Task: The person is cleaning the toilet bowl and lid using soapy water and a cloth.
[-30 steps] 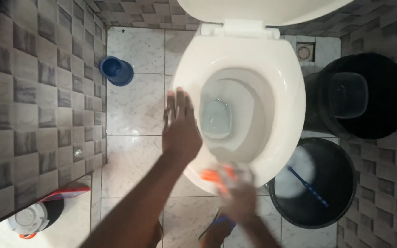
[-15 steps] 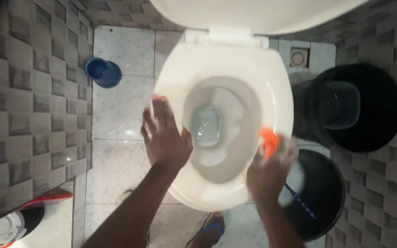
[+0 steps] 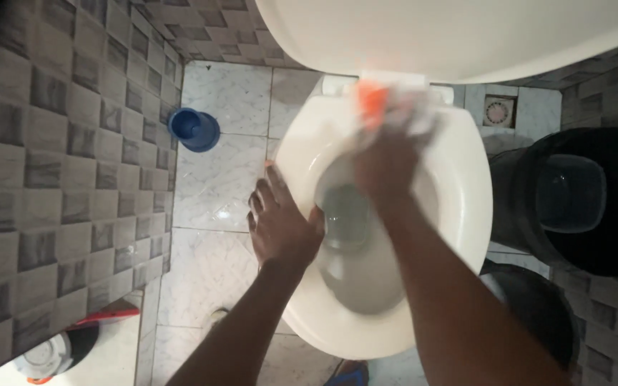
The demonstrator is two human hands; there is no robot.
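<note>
Scrubbing the white toilet seat (image 3: 459, 207) is the step in hand, judging by how the hands lie, and the stroke has reached the back of the seat, just below the raised lid (image 3: 452, 36) and the hinge. The right hand (image 3: 388, 161) reaches across the bowl (image 3: 352, 236) and is closed around an orange scrubber (image 3: 371, 96); it is blurred, so I cannot tell how tightly the fingers wrap it. The left hand (image 3: 280, 221) lies flat and open on the seat's left side, fingers spread, holding nothing, apparently as a brace.

As a judgement, the next move calls for a steady sweep along the seat from the hinge, with the scrubber kept flat against the plastic and clear of the water in the bowl.

Half a second ago the orange scrubber was at the seat's right edge, and a second ago at its front; it has travelled round to the back. The left hand has stayed on the left side throughout. Off the seat's right stand two dark buckets (image 3: 581, 200); off its left sits a blue cup (image 3: 193, 129).
</note>
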